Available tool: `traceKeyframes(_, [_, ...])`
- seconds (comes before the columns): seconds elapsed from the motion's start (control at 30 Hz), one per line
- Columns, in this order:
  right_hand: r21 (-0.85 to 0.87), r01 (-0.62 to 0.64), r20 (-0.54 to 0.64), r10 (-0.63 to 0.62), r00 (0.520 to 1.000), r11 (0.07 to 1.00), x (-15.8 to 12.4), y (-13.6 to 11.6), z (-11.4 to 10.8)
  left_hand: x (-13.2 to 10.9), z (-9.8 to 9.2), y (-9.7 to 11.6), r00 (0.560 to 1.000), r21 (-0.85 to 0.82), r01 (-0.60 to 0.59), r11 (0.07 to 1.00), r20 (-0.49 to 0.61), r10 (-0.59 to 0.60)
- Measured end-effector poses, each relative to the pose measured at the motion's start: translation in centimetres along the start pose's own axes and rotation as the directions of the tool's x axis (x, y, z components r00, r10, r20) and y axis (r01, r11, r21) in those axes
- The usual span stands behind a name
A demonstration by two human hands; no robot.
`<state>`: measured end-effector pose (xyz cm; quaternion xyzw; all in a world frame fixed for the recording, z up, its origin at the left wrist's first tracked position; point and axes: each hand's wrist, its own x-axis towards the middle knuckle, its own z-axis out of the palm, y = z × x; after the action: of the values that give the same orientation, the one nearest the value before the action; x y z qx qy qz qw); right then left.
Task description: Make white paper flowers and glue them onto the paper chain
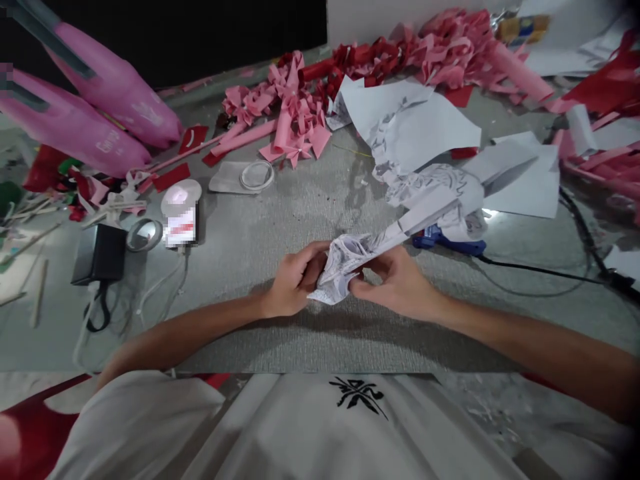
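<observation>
A white paper flower [345, 257] with dark printed patterns is held up over the near part of the table. Its long rolled-paper stem [405, 223] slants up to the right. My left hand [295, 277] grips the flower's left edge, thumb and fingers closed on the folded paper. From the right, my right hand [397, 283] pinches the flower's base beneath the stem; some of its fingertips are hidden behind the paper. Just beyond the right hand, a blue glue gun [450, 243] lies on the table, partly under crumpled printed paper [430, 183].
Pink paper flowers [300, 127] and red ones line the back. White paper sheets [425, 127] lie at the back right. Two pink bottles [115, 87] occupy the upper left. Nearer are a black box [100, 253], tape rolls [256, 175] and cables. A black cord [540, 270] trails right.
</observation>
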<state>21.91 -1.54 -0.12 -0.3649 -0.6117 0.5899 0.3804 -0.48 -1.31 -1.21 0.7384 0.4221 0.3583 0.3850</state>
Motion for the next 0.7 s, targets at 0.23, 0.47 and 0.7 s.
traceKeyframes(0.23, [0.064,-0.001,0.000,0.001,1.000,0.998,0.5,0.2,0.1,0.6,0.0,0.0,0.993,-0.025,-0.094,0.995,0.074,0.095])
traceKeyframes(0.47, [0.046,-0.009,-0.047,0.011,0.999,0.999,0.7,1.2,-0.1,0.5,0.3,0.1,0.990,-0.151,0.056,0.987,0.137,-0.035])
traceKeyframes(0.7, [0.070,-0.096,-0.049,0.100,0.994,0.993,2.1,1.0,-0.8,0.3,1.0,0.5,0.968,-0.227,0.091,0.970,-0.210,-0.140])
